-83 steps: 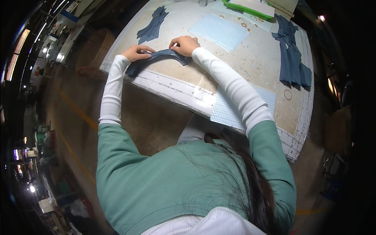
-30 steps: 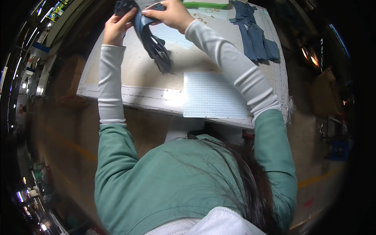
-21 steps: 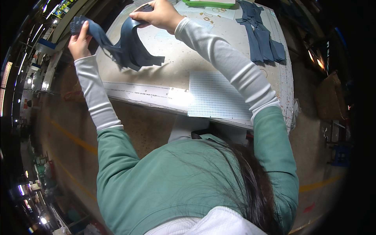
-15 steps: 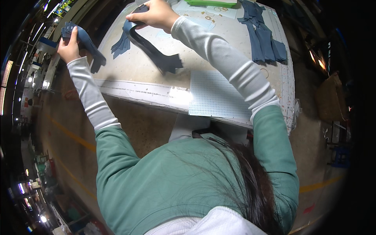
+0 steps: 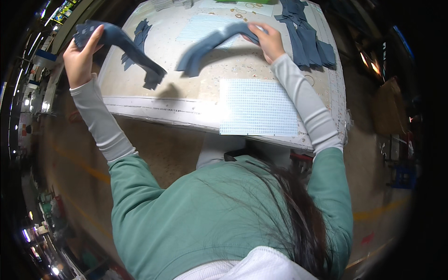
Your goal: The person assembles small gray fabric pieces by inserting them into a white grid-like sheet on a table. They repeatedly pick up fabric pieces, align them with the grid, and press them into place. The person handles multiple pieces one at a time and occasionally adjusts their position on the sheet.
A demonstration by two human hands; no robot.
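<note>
My left hand (image 5: 80, 61), raised over the table's left side, is closed round one end of a bundle of blue-grey fabric strips (image 5: 125, 45). Pale marks show at the held end, and the loose ends hang toward the middle. Above the table's centre right, my right hand (image 5: 269, 43) pinches another blue-grey strip piece (image 5: 205, 45), blurred by motion and trailing left; whether it is one layer or several I cannot tell. A smaller group of strips (image 5: 141, 36) lies on the table behind the left bundle.
The pale worktable (image 5: 154, 84) carries a printed blue-and-white sheet (image 5: 256, 108) at its front edge and another sheet (image 5: 198, 29) farther back. Several blue-grey strips lie in a pile (image 5: 311, 49) at the right. A green tray (image 5: 245, 8) and loose rubber bands (image 5: 240, 11) are at the back.
My right hand has swung right with its strip, away from the far left-centre, and the strip now trails left. The left bundle has lifted and its loose ends have swung right.
</note>
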